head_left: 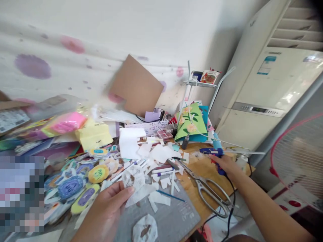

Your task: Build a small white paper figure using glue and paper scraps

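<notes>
My left hand [111,201] pinches a crumpled white paper cutout [136,176] between thumb and fingers, above the grey cutting mat [174,211]. Over at the right side of the table, my right hand [227,166] is wrapped round the grip of a blue glue gun [214,151], whose nozzle points left. A black cord runs down from it. Large metal scissors [209,191] lie just left of my right forearm. On the mat's near part sits another white ring-shaped cutout [145,228]. A thin blue stick [171,195] lies among white paper scraps [160,200].
Colourful cutout pieces [72,186] are heaped at the left. Markers [163,171] and paper scraps cover the table's middle. Behind stand a brown cardboard sheet [137,85], a green flowered bag [191,122] and a white rack [203,84]. A fan [300,161] is at the right.
</notes>
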Demonstrator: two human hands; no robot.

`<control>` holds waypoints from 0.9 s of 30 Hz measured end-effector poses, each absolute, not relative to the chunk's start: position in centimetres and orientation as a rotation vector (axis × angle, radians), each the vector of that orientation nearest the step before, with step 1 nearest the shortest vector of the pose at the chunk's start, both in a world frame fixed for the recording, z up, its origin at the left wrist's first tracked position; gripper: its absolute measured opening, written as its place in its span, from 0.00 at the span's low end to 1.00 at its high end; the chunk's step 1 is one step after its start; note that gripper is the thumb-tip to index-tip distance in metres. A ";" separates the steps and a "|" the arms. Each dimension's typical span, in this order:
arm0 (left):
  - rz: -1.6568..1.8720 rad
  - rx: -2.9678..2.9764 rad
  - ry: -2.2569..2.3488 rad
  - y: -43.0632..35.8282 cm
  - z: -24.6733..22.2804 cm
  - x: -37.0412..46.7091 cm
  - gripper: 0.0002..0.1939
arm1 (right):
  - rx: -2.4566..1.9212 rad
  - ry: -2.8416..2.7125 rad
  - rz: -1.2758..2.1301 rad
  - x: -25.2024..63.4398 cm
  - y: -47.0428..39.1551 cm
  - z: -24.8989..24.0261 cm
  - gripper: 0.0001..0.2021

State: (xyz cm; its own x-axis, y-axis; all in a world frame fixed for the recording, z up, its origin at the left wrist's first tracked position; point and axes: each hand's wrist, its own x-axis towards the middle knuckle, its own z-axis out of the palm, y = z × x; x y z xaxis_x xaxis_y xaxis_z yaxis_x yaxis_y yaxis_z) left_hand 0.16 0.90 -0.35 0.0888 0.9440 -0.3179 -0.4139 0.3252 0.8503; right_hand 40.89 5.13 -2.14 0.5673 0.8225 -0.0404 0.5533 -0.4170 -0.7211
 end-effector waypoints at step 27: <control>0.970 0.616 0.826 -0.2 0.5 0.6 0.06 | -0.927 -2.397 -0.165 21.1 -2.0 1.2 0.20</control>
